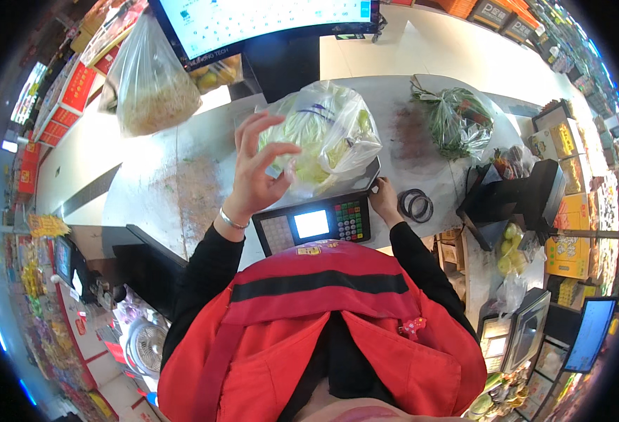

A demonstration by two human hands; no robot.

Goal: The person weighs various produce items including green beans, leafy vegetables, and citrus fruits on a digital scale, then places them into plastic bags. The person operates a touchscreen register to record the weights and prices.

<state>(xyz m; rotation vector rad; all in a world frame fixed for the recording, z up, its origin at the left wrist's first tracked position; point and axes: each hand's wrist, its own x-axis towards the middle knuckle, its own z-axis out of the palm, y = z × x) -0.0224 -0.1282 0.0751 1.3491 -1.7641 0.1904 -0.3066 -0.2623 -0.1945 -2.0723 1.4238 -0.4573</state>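
A clear plastic bag of pale green leafy vegetables (320, 132) rests on the weighing plate of a counter scale (370, 174). The scale's keypad panel (349, 220) and lit display face me. My left hand (262, 163), with a silver bangle at the wrist, is raised at the bag's left side. Its fingers are spread and curved, with nothing held between them. My right hand (384, 200) is at the right edge of the scale, by the corner of the plate. Its fingertips are partly hidden, so its grip is unclear.
Two dark rings (416, 205) lie right of my right hand. Farther right are a bag of dark leafy greens (459, 124) and a black stand (520, 187). A monitor (272, 24) stands ahead, with a bag of sprouts (154, 100) at left. Dirt (196, 190) marks the counter.
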